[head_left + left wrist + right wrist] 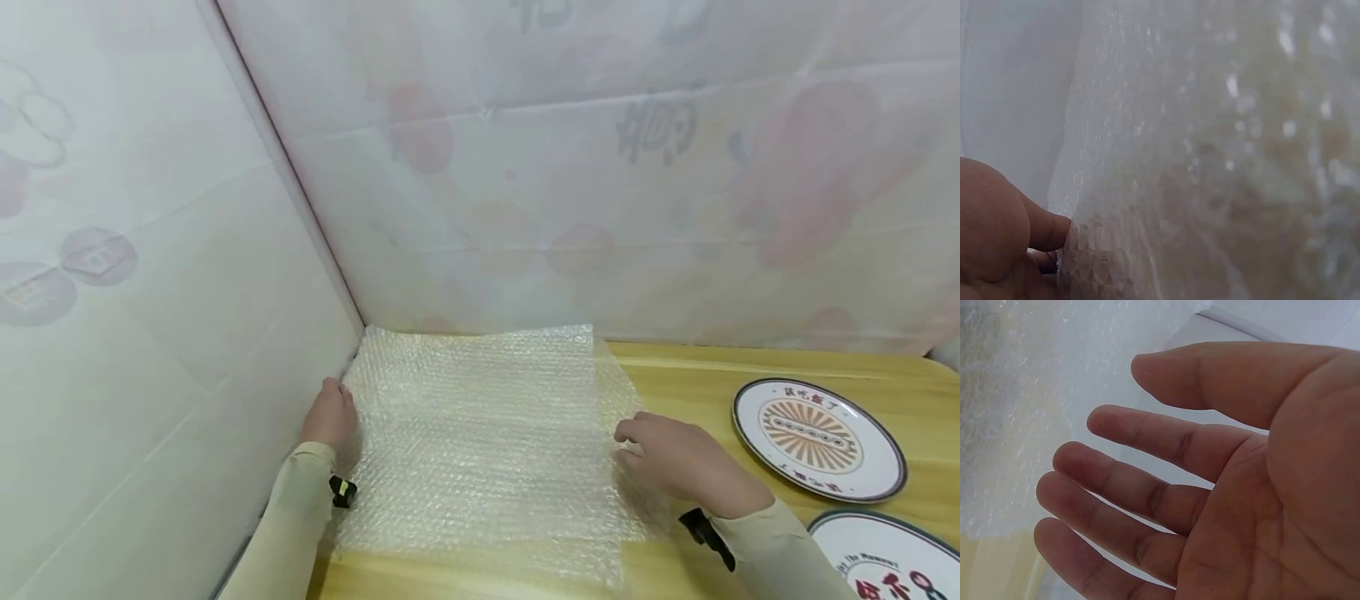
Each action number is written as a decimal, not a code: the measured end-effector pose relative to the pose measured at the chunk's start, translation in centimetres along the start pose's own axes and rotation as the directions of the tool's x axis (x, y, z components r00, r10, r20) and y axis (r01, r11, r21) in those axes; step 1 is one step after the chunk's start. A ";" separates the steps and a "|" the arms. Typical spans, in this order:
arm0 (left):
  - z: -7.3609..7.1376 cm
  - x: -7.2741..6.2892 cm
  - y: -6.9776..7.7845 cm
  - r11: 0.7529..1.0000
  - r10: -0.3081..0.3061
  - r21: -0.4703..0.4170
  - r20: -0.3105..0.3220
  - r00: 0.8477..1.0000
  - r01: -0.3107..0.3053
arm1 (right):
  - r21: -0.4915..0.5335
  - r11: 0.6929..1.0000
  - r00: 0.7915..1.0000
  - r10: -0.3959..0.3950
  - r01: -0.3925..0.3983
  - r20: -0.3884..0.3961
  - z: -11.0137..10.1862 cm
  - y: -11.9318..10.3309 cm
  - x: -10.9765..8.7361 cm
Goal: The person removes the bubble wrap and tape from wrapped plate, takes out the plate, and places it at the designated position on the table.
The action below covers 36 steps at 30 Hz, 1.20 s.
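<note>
A clear sheet of bubble wrap [480,433] is spread over the wooden table, with a second layer sticking out along its right side. At the left edge my left hand [332,417] pinches the wrap between thumb and fingers; in the left wrist view the thumb [1050,230] presses on the edge of the bubble wrap [1147,125]. My right hand [675,458] is over the right edge of the sheet. In the right wrist view that hand [1210,487] has its fingers spread and loosely extended, holding nothing, with the bubble wrap [1035,412] beyond the fingertips.
A white plate with an orange sunburst [817,437] lies on the table [675,367] to the right. Nearer, a green-rimmed plate [885,550] is cut off by the frame. Covered walls rise at the left [165,375] and back [525,208], meeting in a corner.
</note>
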State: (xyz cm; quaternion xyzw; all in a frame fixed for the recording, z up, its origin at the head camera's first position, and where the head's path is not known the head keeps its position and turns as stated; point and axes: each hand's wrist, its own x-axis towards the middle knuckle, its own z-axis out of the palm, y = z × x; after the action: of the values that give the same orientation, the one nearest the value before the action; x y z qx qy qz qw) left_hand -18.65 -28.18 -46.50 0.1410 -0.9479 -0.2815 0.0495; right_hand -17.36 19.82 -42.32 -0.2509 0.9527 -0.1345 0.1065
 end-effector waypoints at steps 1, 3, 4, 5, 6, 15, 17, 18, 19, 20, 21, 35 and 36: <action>0.1 0.1 -0.1 1.000 -0.006 0.003 0.007 1.000 0.006 | 0.005 1.000 1.000 0.004 -0.004 0.002 0.0 0.1 0.0; 0.3 0.1 -0.2 1.000 -0.015 0.009 0.019 1.000 0.014 | 0.011 1.000 1.000 0.010 -0.010 0.005 0.1 0.2 0.0; 0.4 0.1 -0.3 1.000 -0.018 0.015 0.022 1.000 0.018 | 0.011 1.000 1.000 0.008 -0.008 0.003 0.2 0.3 0.0; 0.4 0.2 -0.3 1.000 -0.019 0.022 0.023 1.000 0.019 | 0.010 1.000 1.000 0.001 -0.001 0.001 0.3 0.3 0.0; 0.4 0.2 -0.3 0.999 -0.020 0.027 0.024 1.000 0.020 | 0.011 1.000 1.000 -0.002 0.002 -0.002 0.4 0.4 0.1; 0.1 0.1 0.1 0.992 0.015 0.126 0.087 0.996 -0.026 | 0.012 1.000 1.000 -0.006 0.006 -0.010 0.5 0.4 0.3; -0.2 -0.1 0.3 0.989 -0.003 0.149 0.123 0.992 -0.016 | 0.015 1.000 1.000 -0.010 0.010 -0.010 0.5 0.3 0.4; -0.4 -0.2 0.5 0.988 -0.010 0.151 0.131 0.991 -0.010 | 0.014 1.000 1.000 -0.014 0.014 -0.011 0.5 0.2 0.4; -0.6 -0.3 0.7 0.987 -0.016 0.158 0.139 0.990 -0.006 | 0.013 1.000 1.000 -0.016 0.016 -0.014 0.5 0.2 0.4; -0.9 -0.5 1.0 0.986 -0.021 0.166 0.145 0.989 -0.003 | 0.012 1.000 1.000 -0.020 0.020 -0.014 0.5 0.1 0.5; -1.1 -0.7 1.3 0.984 -0.020 0.179 0.142 0.990 -0.006 | 0.011 1.000 1.000 -0.019 0.020 -0.015 0.5 0.0 0.5; 0.5 -5.9 7.7 0.929 0.262 0.237 0.120 0.958 -0.283 | 0.018 0.999 0.999 -0.039 0.039 -0.020 0.7 0.0 0.9; 1.1 -6.4 8.1 0.929 0.271 0.226 0.124 0.955 -0.293 | 0.023 0.999 0.999 -0.040 0.041 -0.018 0.7 0.1 1.0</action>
State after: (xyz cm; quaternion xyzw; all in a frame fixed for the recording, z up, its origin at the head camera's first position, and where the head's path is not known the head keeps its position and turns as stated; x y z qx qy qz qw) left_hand -14.66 -19.26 -43.07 -0.0047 -0.9867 -0.1598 0.0290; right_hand -18.02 19.27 -43.15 -0.2677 0.9467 -0.1501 0.0981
